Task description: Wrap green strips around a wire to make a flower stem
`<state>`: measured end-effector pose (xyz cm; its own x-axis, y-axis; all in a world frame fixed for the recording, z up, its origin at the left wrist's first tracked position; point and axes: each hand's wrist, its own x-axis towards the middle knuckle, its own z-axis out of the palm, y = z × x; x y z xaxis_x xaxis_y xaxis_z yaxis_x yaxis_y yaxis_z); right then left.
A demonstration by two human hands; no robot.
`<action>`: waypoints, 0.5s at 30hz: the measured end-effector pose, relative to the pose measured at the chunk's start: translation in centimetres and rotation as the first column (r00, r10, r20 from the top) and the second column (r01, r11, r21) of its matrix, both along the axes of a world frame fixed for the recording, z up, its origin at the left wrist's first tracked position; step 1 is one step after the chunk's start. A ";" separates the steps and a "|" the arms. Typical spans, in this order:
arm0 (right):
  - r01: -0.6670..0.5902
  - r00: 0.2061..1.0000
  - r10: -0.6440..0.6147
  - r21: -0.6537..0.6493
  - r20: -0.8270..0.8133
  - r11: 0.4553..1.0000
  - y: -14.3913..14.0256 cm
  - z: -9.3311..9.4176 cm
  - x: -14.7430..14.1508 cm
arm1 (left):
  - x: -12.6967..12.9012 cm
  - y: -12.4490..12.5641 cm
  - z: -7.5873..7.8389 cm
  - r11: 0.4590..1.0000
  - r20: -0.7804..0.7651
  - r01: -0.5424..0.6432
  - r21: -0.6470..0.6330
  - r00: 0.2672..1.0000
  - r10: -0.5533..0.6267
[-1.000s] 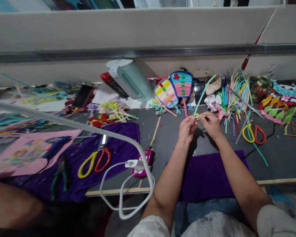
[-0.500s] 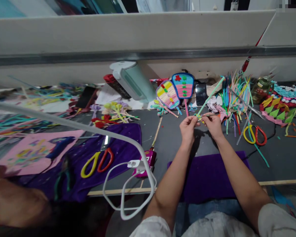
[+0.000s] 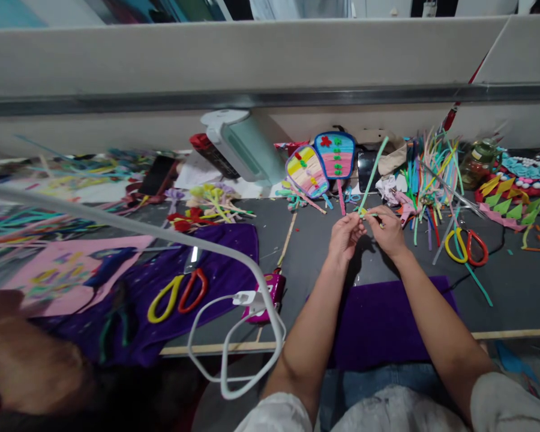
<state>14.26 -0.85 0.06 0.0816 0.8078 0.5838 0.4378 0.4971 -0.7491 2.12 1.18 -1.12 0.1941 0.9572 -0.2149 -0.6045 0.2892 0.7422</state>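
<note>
Between my two hands is a light green pipe cleaner [image 3: 374, 171], its long end sticking up and away from me. My left hand [image 3: 345, 235] pinches it near its lower end, where a small yellow piece shows. My right hand [image 3: 388, 231] is closed at the same spot, with a short green end showing at the fingertips. The fingers partly hide how the pieces join. Both hands are above the dark table, just beyond a purple cloth [image 3: 387, 324]. Two fan-shaped pipe-cleaner pieces, one striped yellow [image 3: 306, 172] and one blue-edged [image 3: 335, 155], lie beyond my left hand.
Scissors [image 3: 467, 246] and a bundle of colourful pipe cleaners [image 3: 432, 174] are at the right. On the left lie more scissors [image 3: 177, 295], pliers [image 3: 117, 321] and a pink sheet [image 3: 54, 270]. A white lamp arm [image 3: 162, 235] crosses in front. Another person's hand [image 3: 31, 360] is at lower left.
The long end of the green pipe cleaner has swung left and stands steeper. My left hand has turned slightly, its fingers more visible. The other person's hand has shifted a little.
</note>
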 end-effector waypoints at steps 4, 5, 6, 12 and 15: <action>-0.075 0.954 0.012 -0.199 -0.301 0.977 0.1 -0.1 -0.3 | 0.5 -0.5 0.1 0.969 -0.077 -0.145 0.202 0.984 0.163; -0.107 0.931 0.019 -0.224 -0.363 0.969 0.2 -0.2 -0.3 | 0.7 -0.6 0.2 0.955 -0.102 -0.173 0.241 0.974 0.203; -0.133 0.911 0.023 -0.240 -0.413 0.962 0.4 -0.4 -0.3 | 0.8 -0.7 0.2 0.943 -0.126 -0.195 0.269 0.964 0.235; -0.134 0.909 0.025 -0.236 -0.415 0.962 0.8 -0.8 0.3 | 0.6 -0.7 0.3 0.968 -0.153 -0.155 0.196 0.971 0.187; -0.073 0.959 0.011 -0.209 -0.283 0.975 0.6 -0.5 0.4 | 0.3 -0.5 0.2 0.988 -0.107 -0.105 0.113 0.987 0.117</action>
